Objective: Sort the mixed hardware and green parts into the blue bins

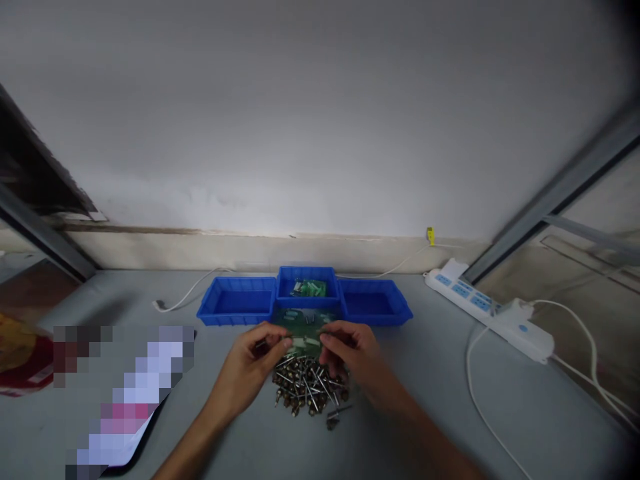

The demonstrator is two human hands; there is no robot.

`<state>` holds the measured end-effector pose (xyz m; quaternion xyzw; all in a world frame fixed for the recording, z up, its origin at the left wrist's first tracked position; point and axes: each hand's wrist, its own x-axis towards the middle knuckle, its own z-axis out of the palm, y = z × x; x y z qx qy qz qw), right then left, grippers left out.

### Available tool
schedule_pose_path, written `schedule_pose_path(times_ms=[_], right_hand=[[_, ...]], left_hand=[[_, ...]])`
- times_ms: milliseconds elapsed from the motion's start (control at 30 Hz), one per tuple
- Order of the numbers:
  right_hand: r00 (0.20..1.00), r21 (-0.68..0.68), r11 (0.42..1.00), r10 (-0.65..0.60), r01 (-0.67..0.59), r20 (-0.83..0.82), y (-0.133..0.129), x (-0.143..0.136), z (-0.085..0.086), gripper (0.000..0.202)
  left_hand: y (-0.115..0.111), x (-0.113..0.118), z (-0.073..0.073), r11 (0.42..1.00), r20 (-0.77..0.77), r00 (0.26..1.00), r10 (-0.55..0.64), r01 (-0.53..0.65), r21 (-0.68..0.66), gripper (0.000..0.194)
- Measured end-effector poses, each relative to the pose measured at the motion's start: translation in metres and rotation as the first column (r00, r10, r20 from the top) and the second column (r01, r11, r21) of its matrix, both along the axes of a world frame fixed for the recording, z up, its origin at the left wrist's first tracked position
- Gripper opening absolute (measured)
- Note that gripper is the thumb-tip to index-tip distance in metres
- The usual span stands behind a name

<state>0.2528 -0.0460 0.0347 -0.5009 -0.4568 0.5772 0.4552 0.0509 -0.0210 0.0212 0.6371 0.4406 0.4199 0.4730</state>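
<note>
A clear greenish plastic bag (307, 331) with small pale pieces in it is stretched between my two hands. My left hand (257, 357) pinches its left edge between thumb and fingers. On the opposite edge, my right hand (353, 350) has a similar pinch. Just below the bag lies a pile of metal parts with thin shafts and brownish ends (310, 387), partly hidden by the bag. Behind the bag, the middle blue tray (306, 302) holds another greenish bag of small pieces (310, 288).
Blue trays stand at left (237, 320) and right (377, 320). A white power strip (493, 317) with cables lies on the right of the grey table (420, 413). At left are a partly pixelated flat device (133, 413) and a red-and-yellow package (25, 353).
</note>
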Motion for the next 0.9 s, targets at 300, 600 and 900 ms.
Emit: schedule_pose_path(times_ms=[300, 600, 900], right_hand=[[0.997, 0.161, 0.985, -0.072, 0.066, 0.033, -0.001, -0.001, 0.001, 0.021], [0.877, 0.601, 0.647, -0.423, 0.469, -0.228, -0.011, 0.011, 0.039, 0.031], [0.904, 0.58, 0.734, -0.428, 0.354, -0.009, 0.016, 0.011, 0.057, 0.038]], left_hand=[[-0.005, 0.002, 0.011, 0.999, 0.003, 1.0, -0.02, 0.02, 0.033, 0.018], [-0.006, 0.001, -0.001, 0.895, -0.322, 0.944, 0.073, 0.081, 0.439, 0.014], [-0.006, 0.001, -0.013, 0.83, -0.673, 0.737, 0.061, 0.337, 0.445, 0.022]])
